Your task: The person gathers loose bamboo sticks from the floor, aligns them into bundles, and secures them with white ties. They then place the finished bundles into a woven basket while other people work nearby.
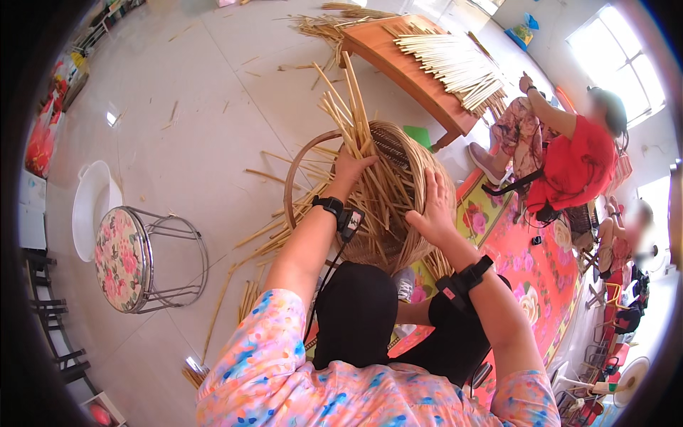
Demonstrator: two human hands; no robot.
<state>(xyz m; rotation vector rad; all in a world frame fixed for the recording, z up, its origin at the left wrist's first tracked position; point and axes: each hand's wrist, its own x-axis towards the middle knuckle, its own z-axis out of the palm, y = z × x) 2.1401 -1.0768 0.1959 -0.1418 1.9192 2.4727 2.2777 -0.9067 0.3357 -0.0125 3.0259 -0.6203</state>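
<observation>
A round woven wicker basket point(420, 164) tilts in front of my knees, its hoop handle point(289, 186) standing out on the left. Many pale dry stalks point(377, 203) fill it. My left hand point(350, 171) reaches over the handle side and is closed round a bunch of stalks point(348, 107) that point up and away from me. On the basket's right side lies my right hand point(435, 213), with fingers stretched along the woven wall and thumb apart. Both wrists wear black bands with small devices.
A wooden table point(405, 71) carries rows of cut stalks at the far side. At right, a person in red sits on a chair; another sits farther back. A floral stool point(121, 260) and white tub point(96, 206) stand left. Loose stalks lie around; a floral mat point(530, 285) spreads right.
</observation>
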